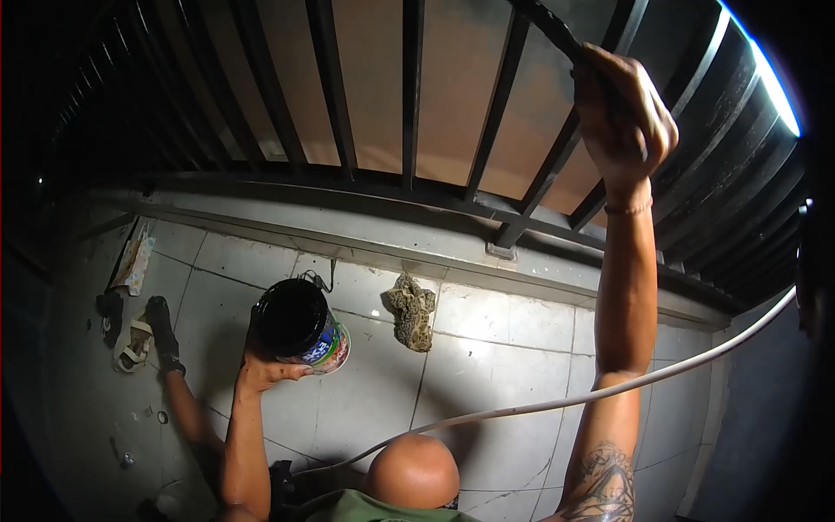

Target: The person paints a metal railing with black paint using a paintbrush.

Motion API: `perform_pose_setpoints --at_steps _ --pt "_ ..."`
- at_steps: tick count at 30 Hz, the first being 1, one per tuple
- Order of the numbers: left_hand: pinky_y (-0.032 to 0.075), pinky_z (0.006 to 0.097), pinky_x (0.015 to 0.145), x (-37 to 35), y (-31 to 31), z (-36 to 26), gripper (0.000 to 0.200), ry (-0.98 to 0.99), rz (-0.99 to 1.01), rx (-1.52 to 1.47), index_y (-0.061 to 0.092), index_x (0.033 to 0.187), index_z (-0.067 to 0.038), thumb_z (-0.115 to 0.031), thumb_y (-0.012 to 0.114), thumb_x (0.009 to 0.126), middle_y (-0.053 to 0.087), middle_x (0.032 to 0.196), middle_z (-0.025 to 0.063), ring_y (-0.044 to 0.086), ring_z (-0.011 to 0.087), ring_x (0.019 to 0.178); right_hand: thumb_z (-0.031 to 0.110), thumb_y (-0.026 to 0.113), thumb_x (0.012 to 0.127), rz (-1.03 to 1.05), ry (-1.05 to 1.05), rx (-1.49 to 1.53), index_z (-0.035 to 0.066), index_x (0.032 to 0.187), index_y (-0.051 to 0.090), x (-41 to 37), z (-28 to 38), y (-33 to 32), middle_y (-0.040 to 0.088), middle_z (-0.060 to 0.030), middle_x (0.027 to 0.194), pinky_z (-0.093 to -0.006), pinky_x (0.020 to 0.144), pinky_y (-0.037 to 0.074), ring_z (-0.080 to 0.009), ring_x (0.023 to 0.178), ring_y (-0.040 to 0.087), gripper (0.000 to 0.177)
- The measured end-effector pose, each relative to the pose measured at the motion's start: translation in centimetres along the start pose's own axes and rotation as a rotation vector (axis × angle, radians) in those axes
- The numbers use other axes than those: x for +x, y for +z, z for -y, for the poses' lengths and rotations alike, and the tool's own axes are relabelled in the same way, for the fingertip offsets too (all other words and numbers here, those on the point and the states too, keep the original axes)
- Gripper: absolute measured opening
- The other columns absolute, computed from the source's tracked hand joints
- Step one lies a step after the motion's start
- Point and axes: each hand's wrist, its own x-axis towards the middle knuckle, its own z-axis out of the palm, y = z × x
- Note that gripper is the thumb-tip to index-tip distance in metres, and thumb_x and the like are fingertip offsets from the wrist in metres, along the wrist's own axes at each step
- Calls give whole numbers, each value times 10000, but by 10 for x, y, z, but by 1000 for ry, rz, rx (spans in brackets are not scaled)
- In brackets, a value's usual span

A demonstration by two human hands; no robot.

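Note:
My left hand [259,370] is wrapped round the side and base of a paint can [335,346] with a coloured label. Black paint coats the can's inside, and its open mouth tilts toward me. Raised at the upper right, my right hand [622,113] closes round a dark paintbrush [550,24] against the black metal railing [409,96]. The brush's far end runs out of view at the top. A crumpled, speckled rag [410,313] lies on the tiles to the right of the can.
A pale hose or cable [522,409] arcs across in front of my right arm. My bent knee [413,470] is at the bottom. Far left are a sandal [132,344], a patterned packet [135,261] and small bits on the tiled floor [496,383]. A ledge [348,228] runs under the railing.

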Motion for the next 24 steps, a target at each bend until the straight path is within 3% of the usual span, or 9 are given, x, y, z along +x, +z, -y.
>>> perform_pose_setpoints --at_steps 2,3,6,9,10,14,17,21,24 --pt "478 327 925 -1 -1 5 1009 23 -7 2 443 1232 -4 -254 952 397 568 1143 88 560 196 1043 28 744 695 41 -226 -61 4 917 660 -11 -11 0 627 -81 750 -271 541 509 -195 630 627 238" --pt "479 327 922 -1 -1 5 1003 38 -2 3 446 1231 -3 -254 951 402 570 1142 88 560 193 1042 42 763 676 161 -232 -67 10 938 654 -22 -8 0 605 -74 748 -276 534 512 -193 627 619 286" --pt "480 325 919 -1 5 -11 992 25 16 -15 448 1230 -1 -250 949 411 572 1139 88 559 189 1041 124 735 693 373 -160 -70 22 928 620 -49 9 1 546 -58 725 -279 533 500 -173 603 592 281" --pt "480 324 918 -4 7 -15 989 -15 36 -48 445 1233 -1 -238 949 415 573 1136 87 559 187 1040 110 708 693 499 0 -39 51 787 564 -62 22 4 534 -55 701 -287 509 478 -199 590 591 182" --pt "480 323 918 -4 5 -15 990 -22 39 -72 443 1235 -2 -231 949 416 573 1135 86 561 187 1038 65 650 727 462 187 129 47 726 547 -58 26 3 555 -62 645 -294 494 471 -228 539 580 105" --pt "483 320 913 -8 4 -14 986 19 36 -52 447 1233 -3 -223 949 414 574 1134 84 561 185 1035 92 607 774 294 657 121 23 684 578 -40 14 8 568 -94 532 -298 478 460 -220 475 599 117" --pt "486 317 906 -8 4 -16 992 39 16 -44 445 1234 -3 -220 951 409 574 1130 83 561 184 1029 113 602 796 232 620 -60 25 683 580 -30 -4 18 581 -84 542 -280 476 455 -189 466 587 145" --pt "503 308 873 -8 12 -22 919 95 2 -51 501 1187 7 -205 940 409 601 1090 73 582 175 982 117 659 797 -144 417 -36 45 748 641 -11 2 22 587 -39 566 -232 505 460 -116 498 576 89" --pt "514 307 857 -10 13 -22 845 137 -11 -69 557 1143 17 -182 932 412 626 1057 61 600 168 943 83 662 785 -150 314 12 53 777 654 -17 7 13 598 -37 608 -222 520 466 -107 532 587 31"
